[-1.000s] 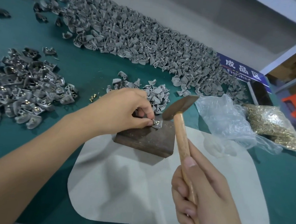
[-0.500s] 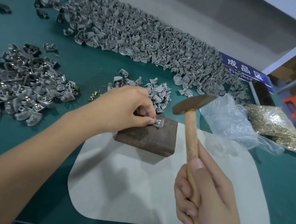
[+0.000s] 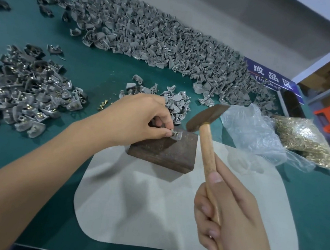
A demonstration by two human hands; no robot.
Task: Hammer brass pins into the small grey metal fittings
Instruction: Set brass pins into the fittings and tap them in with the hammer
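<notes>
A small grey fitting [image 3: 177, 135] with a brass pin in it lies on the far corner of a rusty metal block [image 3: 165, 151]. My left hand [image 3: 138, 118] pinches the fitting between thumb and forefinger. My right hand [image 3: 229, 217] grips the wooden handle of a hammer [image 3: 208, 117]. The hammer's dark head hangs just right of and a little above the fitting, not touching it.
A long heap of bare grey fittings [image 3: 148, 34] runs along the back. Pinned fittings [image 3: 26, 91] lie at the left, a small pile [image 3: 172, 99] behind the block. Loose brass pins [image 3: 102, 105], a bag of pins [image 3: 307, 142], crumpled plastic [image 3: 254, 133] and a white mat [image 3: 172, 212] surround the block.
The hammer head rose up and to the right away from the fitting, then came back down toward it. My left hand has kept its pinch on the fitting.
</notes>
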